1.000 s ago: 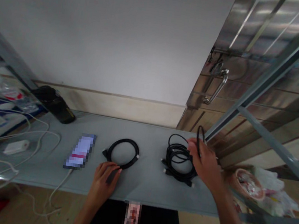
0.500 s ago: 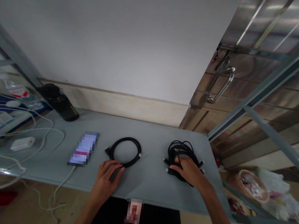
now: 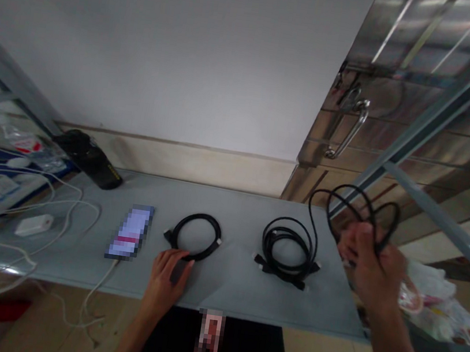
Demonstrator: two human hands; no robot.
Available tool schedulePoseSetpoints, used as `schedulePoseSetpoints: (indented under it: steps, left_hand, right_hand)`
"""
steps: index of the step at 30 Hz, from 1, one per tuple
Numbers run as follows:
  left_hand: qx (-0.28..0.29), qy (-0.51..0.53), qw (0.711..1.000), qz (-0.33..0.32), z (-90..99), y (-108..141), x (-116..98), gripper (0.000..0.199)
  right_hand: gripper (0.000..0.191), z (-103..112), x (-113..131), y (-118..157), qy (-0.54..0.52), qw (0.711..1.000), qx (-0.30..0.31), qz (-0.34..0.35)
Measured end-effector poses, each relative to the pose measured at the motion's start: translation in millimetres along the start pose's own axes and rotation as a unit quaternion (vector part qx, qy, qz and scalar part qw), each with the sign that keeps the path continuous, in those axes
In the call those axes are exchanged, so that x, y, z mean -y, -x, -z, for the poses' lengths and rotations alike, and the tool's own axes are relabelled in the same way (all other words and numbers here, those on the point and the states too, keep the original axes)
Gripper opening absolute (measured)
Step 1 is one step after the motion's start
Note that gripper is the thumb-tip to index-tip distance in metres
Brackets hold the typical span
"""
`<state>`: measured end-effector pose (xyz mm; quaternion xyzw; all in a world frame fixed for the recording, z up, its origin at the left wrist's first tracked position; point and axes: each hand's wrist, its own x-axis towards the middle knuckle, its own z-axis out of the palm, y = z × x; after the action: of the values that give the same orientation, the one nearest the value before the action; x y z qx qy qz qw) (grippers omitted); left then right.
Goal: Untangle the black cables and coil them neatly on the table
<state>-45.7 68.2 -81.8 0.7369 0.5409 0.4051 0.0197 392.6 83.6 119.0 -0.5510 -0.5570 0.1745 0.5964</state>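
A coiled black cable lies on the grey table, with pale-tipped plugs on it. My left hand has its thumb and fingertips closed on the lower edge of this coil. Off the table's right end, my right hand is raised, its fingers wrapped around loops of a black cable. One strand runs from those loops down to a pile of coiled black cables on the table's right part. Several plugs stick out of the pile. The inner side of the right-hand grip is partly hidden.
A phone on a white cord and a white adapter lie to the left. Behind them leans a black bottle near a clear plastic bottle and tangled white cables. A metal frame post rises at the right.
My right hand has lifted from the cable pile, up and to the right, drawing loops of black cable with it. My left hand stays at its coil.
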Motion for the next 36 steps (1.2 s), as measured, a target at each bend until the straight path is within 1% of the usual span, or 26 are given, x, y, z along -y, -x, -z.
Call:
schedulePoseSetpoints:
  steps: [1,3,5,7,9,10,11,12,14,15,16,17,19,20,21,23,25,28,30,32,34,35,36]
  left_hand:
    - [-0.003,-0.001,1.0,-0.002,0.2,-0.6,0.4,0.023]
    - [-0.002,-0.001,1.0,-0.005,1.1,-2.5,-1.1,0.024]
    - [0.011,0.013,1.0,-0.009,2.1,-3.6,-9.4,0.027]
    - [0.04,0.053,0.998,-0.007,1.6,-2.1,-27.5,0.036]
    - [0.088,0.125,0.988,0.001,-1.8,2.7,-55.1,0.05]
    - [0.126,0.17,0.977,0.002,-4.6,5.7,-71.1,0.058]
    - [0.164,0.219,0.962,0.007,-7.8,8.8,-87.7,0.07]
    - [0.201,0.266,0.943,0.026,-10.9,11.3,-104.1,0.086]
    - [0.252,0.346,0.903,0.05,-14.5,13.8,-133.4,0.113]
    - [0.269,0.38,0.883,0.061,-14.2,13.5,-145.6,0.12]
    - [0.277,0.408,0.867,0.074,-11.9,12.3,-155.7,0.12]
    - [0.283,0.428,0.854,0.09,-7.8,10.3,-163.7,0.109]
    - [0.281,0.447,0.839,0.13,4.6,5.1,-173.7,0.068]
    - [0.275,0.454,0.834,0.151,12.0,2.2,-176.1,0.049]
    - [0.269,0.46,0.828,0.173,19.5,-0.9,-177.0,0.039]
    - [0.254,0.464,0.82,0.218,33.4,-7.7,-175.9,0.044]
    - [0.24,0.453,0.823,0.243,44.6,-15.7,-173.0,0.049]
    - [0.217,0.447,0.836,0.232,54.7,-29.2,-167.7,0.048]
    - [0.201,0.463,0.831,0.233,57.4,-37.5,-162.4,0.047]
    - [0.167,0.481,0.823,0.252,59.2,-43.7,-154.6,0.048]
    - [0.129,0.485,0.823,0.267,62.3,-47.8,-146.8,0.051]
    - [0.119,0.473,0.831,0.267,64.8,-49.5,-144.6,0.05]
    - [0.121,0.45,0.845,0.262,68.0,-51.2,-144.3,0.048]
  right_hand:
    - [0.054,4.9,18.7,-1.3,-0.07,0.997,-0.023,0.009]
    - [0.052,10.6,53.2,-2.0,-0.151,0.985,-0.082,0.028]
    - [0.053,12.0,80.2,0.2,-0.184,0.975,-0.118,0.027]
    - [0.055,10.3,97.2,5.5,-0.197,0.971,-0.132,0.014]
    - [0.051,6.2,104.8,14.1,-0.2,0.971,-0.131,0.011]
    - [0.049,3.2,105.6,19.4,-0.201,0.972,-0.124,0.012]
    - [0.047,-0.3,105.0,25.2,-0.204,0.972,-0.116,0.014]
    - [0.047,-4.5,103.2,31.4,-0.209,0.972,-0.105,0.013]
    - [0.05,-13.8,96.9,44.7,-0.218,0.973,-0.069,-0.003]
    - [0.052,-18.7,92.7,51.6,-0.217,0.975,-0.048,-0.012]
    - [0.052,-23.4,88.0,58.5,-0.212,0.977,-0.027,-0.019]
    - [0.052,-27.7,82.9,65.5,-0.201,0.979,-0.01,-0.028]
    - [0.048,-34.5,72.4,78.7,-0.166,0.985,0.02,-0.05]
    - [0.046,-37.1,67.1,84.8,-0.147,0.987,0.035,-0.062]
    - [0.045,-39.4,62.1,90.5,-0.13,0.987,0.057,-0.072]
    - [0.044,-43.9,52.8,100.6,-0.102,0.986,0.108,-0.082]
    - [0.046,-49.5,44.7,110.2,-0.071,0.98,0.168,-0.077]
    - [0.048,-58.8,33.6,125.6,-0.027,0.964,0.253,-0.082]
    - [0.05,-62.0,25.6,136.1,-0.02,0.95,0.296,-0.102]
    - [0.054,-60.0,16.4,145.5,-0.022,0.944,0.302,-0.133]
    - [0.057,-53.2,6.9,153.5,-0.03,0.944,0.286,-0.165]
    - [0.057,-49.0,2.7,157.5,-0.036,0.943,0.278,-0.178]
    - [0.057,-45.1,-0.9,161.7,-0.041,0.943,0.271,-0.188]
